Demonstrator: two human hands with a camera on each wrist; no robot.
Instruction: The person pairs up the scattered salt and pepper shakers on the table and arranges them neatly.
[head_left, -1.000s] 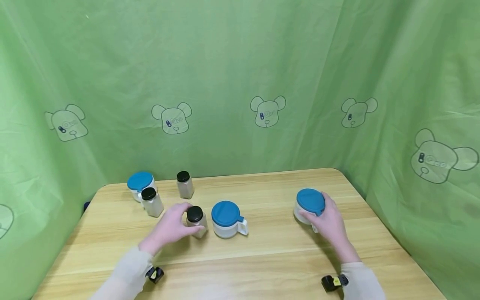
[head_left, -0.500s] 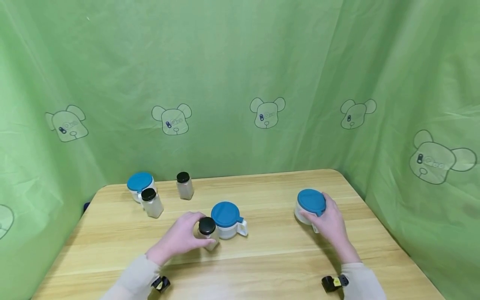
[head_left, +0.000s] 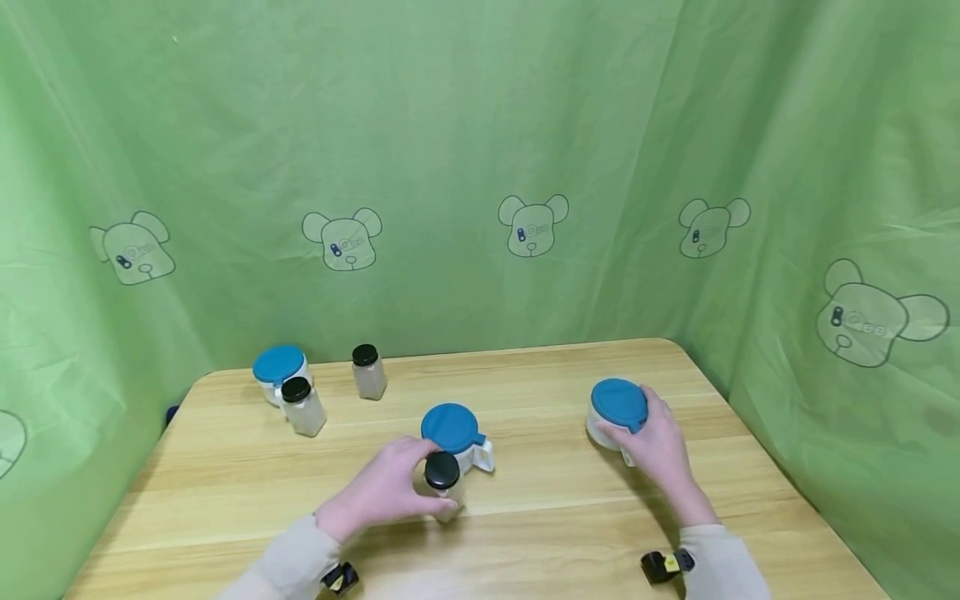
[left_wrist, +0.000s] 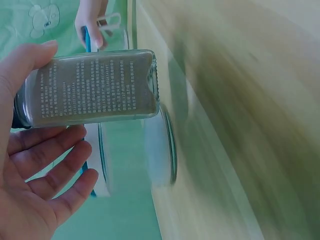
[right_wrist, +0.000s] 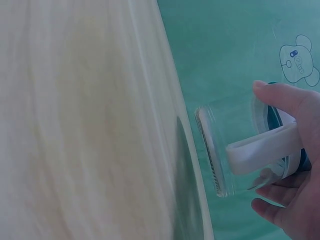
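Note:
My left hand [head_left: 386, 490] pinches a spice jar [head_left: 442, 472] with a black lid between thumb and fingers, in front of the middle blue-lidded jar [head_left: 450, 427]. Up close in the left wrist view, this glass spice jar [left_wrist: 92, 90] bears printed text and holds greyish-brown powder; its base is off the tabletop. To the right, my right hand [head_left: 663, 454] grips a seasoning jar [head_left: 618, 402] with a blue lid. The right wrist view shows that clear seasoning jar [right_wrist: 232, 140] with its white handle [right_wrist: 262, 150], its base slightly above the table.
At the back left stand another blue-lidded jar [head_left: 279, 365] and a black-lidded spice jar [head_left: 303, 412] partly in front of it. A second spice jar [head_left: 370, 377] is near the back edge of the wooden table [head_left: 540, 533]. Green curtain [head_left: 435, 100] surrounds the table.
My left hand has carried the spice jar rightward and toward me, from left of the middle blue-lidded jar to in front of it. The right hand has hardly moved.

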